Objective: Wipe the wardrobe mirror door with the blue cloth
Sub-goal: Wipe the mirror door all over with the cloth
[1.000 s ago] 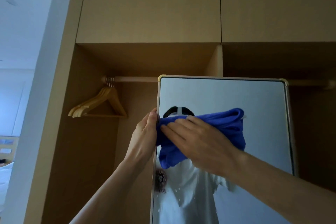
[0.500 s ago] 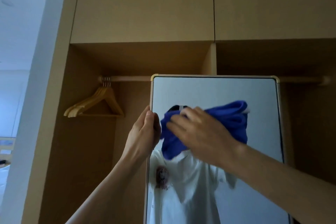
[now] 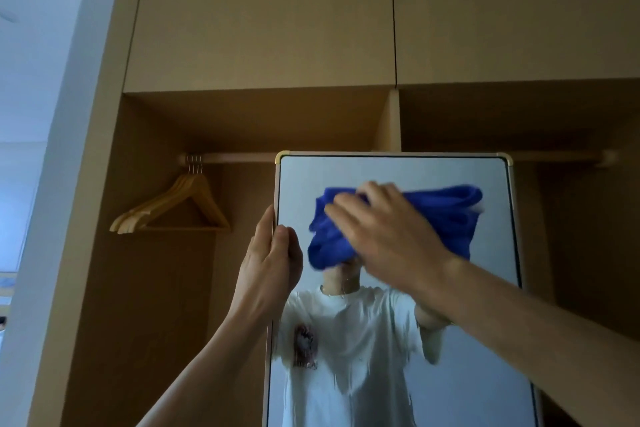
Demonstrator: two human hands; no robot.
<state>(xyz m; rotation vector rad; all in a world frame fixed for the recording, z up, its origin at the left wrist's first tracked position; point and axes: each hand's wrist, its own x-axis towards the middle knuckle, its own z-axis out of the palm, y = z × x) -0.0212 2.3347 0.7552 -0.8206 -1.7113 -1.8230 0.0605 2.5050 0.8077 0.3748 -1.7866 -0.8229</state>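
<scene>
The wardrobe mirror door [image 3: 391, 173] stands in front of me with a thin gold frame and rounded top corners. A bunched blue cloth [image 3: 446, 215] lies against the upper glass. My right hand [image 3: 384, 236] presses flat on the cloth, fingers spread toward the left. My left hand [image 3: 270, 263] grips the mirror's left edge, thumb on the glass side and fingers behind. Water streaks run down the lower glass, over the reflection of a person in a white T-shirt.
Wooden hangers [image 3: 176, 206] hang from a rail [image 3: 235, 158] in the open wardrobe bay on the left. Closed upper cupboard doors [image 3: 263, 10] sit above. A dark open bay lies to the right of the mirror. A white wall [image 3: 38, 62] borders the left.
My right hand and the blue cloth have slid to the right and slightly up across the glass. My left hand keeps its grip on the mirror's left edge.
</scene>
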